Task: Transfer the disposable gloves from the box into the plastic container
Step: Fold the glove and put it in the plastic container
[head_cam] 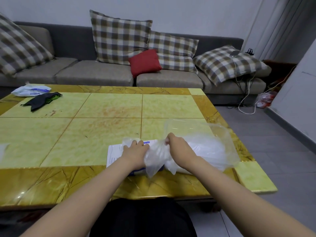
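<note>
The left hand (136, 153) lies on the flat white box (114, 155), fingers curled into the crumpled gloves (156, 158) at its top. The right hand (178, 148) is closed, pinching the same bunch of clear glove film just beside the left. The bunch runs from the box to the clear container (220, 139) touching it on the right, which holds a white mass. All lie at the near right edge of the worktop (68, 142). A dark cloth (41, 100) lies at the far left corner.
</note>
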### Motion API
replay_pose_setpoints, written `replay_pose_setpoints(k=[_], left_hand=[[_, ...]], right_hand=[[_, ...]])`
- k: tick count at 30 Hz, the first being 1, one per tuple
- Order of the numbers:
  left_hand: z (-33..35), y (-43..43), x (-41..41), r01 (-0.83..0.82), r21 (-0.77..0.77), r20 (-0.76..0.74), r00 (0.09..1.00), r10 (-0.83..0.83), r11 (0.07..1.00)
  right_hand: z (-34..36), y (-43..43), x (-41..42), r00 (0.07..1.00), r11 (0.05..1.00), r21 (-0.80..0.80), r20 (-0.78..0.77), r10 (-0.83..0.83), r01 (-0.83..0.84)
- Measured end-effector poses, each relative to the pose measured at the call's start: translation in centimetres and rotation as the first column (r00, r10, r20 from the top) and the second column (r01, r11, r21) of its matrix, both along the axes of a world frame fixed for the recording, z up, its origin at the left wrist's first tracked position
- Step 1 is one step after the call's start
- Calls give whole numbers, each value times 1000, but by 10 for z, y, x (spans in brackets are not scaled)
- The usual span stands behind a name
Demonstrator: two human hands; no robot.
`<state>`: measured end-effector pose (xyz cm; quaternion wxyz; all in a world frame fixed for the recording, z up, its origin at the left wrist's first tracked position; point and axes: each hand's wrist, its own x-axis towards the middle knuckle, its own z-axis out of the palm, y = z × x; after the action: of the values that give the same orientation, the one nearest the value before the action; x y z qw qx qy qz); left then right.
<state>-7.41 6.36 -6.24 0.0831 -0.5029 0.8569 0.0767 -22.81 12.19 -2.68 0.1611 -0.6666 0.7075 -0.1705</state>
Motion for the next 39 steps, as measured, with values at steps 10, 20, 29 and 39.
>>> replay_pose_setpoints(k=[10, 20, 29, 39], left_hand=[[29, -16, 46, -106, 86, -106, 988, 115, 991], [111, -7, 6, 25, 71, -622, 782, 25, 997], [126, -18, -9, -21, 73, -793, 606, 70, 997], [129, -40, -20, -107, 92, -819, 557, 136, 990]], right_hand=[[11, -19, 26, 989, 990, -9, 40, 144, -144], [70, -21, 12, 960, 956, -210, 147, 238, -205], [68, -10, 1, 949, 976, -174, 262, 175, -132], [88, -29, -47, 976, 946, -284, 191, -106, 159]])
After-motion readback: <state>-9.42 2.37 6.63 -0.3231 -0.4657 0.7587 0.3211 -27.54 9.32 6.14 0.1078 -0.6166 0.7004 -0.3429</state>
